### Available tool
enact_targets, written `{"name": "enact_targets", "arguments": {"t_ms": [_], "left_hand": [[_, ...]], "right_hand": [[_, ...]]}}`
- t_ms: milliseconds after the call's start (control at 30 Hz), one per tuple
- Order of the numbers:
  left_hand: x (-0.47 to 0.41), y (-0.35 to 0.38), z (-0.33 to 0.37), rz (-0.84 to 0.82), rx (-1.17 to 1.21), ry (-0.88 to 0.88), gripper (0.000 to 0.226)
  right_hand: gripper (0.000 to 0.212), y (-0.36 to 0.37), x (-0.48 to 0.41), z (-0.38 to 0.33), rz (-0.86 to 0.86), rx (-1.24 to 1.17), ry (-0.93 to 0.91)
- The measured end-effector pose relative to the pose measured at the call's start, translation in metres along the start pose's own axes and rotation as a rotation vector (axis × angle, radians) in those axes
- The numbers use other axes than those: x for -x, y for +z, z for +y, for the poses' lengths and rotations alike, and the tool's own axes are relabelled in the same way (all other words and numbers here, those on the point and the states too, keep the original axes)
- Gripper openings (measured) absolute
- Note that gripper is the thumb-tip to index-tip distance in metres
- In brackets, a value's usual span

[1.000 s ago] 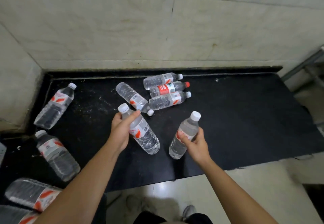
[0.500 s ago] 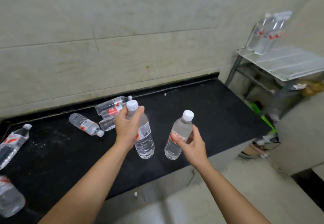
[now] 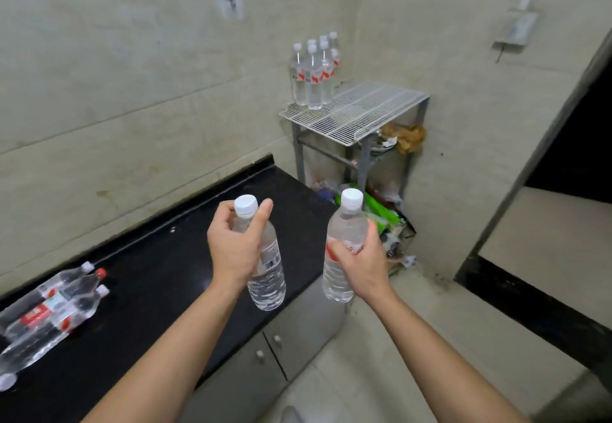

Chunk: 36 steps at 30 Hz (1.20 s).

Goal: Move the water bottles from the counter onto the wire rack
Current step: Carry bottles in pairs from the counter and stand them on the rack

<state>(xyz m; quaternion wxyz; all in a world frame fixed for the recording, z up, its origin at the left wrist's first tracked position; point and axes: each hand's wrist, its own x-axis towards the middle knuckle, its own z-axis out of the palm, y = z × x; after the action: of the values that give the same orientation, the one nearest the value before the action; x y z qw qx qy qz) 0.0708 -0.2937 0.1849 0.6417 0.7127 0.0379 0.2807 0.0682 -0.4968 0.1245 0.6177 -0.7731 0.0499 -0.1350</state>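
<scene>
My left hand (image 3: 233, 247) grips a clear water bottle (image 3: 269, 277) with a white cap, held upright above the right end of the black counter (image 3: 159, 257). My right hand (image 3: 362, 262) holds a second upright bottle (image 3: 344, 227) past the counter's end, over the floor. The white wire rack (image 3: 361, 114) stands in the corner ahead, with several bottles (image 3: 314, 71) upright at its back left. Several more bottles (image 3: 49, 313) lie on their sides at the counter's left.
Under the rack's top lie a brown crumpled bag (image 3: 409, 138) and clutter with green packaging (image 3: 384, 214) on the floor. Grey cabinet doors (image 3: 281, 346) sit below the counter. A dark doorway with a black sill (image 3: 530, 303) opens at the right.
Both hands have lifted their bottles off the counter and carried them right. The view has swung right, so the rack now stands ahead and the lying bottles sit far left.
</scene>
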Motion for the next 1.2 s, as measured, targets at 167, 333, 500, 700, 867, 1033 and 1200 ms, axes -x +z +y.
{"name": "enact_targets", "arguments": {"t_ms": [167,333,500,700,867,1033,1200], "left_hand": [[-0.028,0.090,-0.026,-0.102,-0.009,0.055,0.038],[-0.095,0.201,-0.045,-0.136,0.004,0.083,0.025],[-0.184,0.293,-0.037,-0.114,0.221,-0.021,0.040],[-0.264,0.362,-0.019,-0.152,0.226,0.146,0.026],[-0.317,0.413,-0.022,-0.154,0.172,0.225,0.020],[-0.360,0.468,-0.041,-0.110,0.073,0.243,0.030],[-0.407,0.519,-0.064,-0.048,-0.146,0.202,0.038]], "right_hand": [[0.052,-0.039,-0.063,0.032,0.173,0.006,0.056],[0.060,-0.073,-0.160,0.048,0.224,0.142,0.050],[0.062,-0.107,-0.272,0.022,0.338,0.181,0.007],[0.070,-0.126,-0.378,0.000,0.460,0.074,-0.060],[0.051,-0.126,-0.471,-0.004,0.398,-0.005,-0.119],[0.059,-0.122,-0.568,0.006,0.281,-0.100,-0.212],[0.052,-0.118,-0.676,0.021,0.068,-0.120,-0.220]]}}
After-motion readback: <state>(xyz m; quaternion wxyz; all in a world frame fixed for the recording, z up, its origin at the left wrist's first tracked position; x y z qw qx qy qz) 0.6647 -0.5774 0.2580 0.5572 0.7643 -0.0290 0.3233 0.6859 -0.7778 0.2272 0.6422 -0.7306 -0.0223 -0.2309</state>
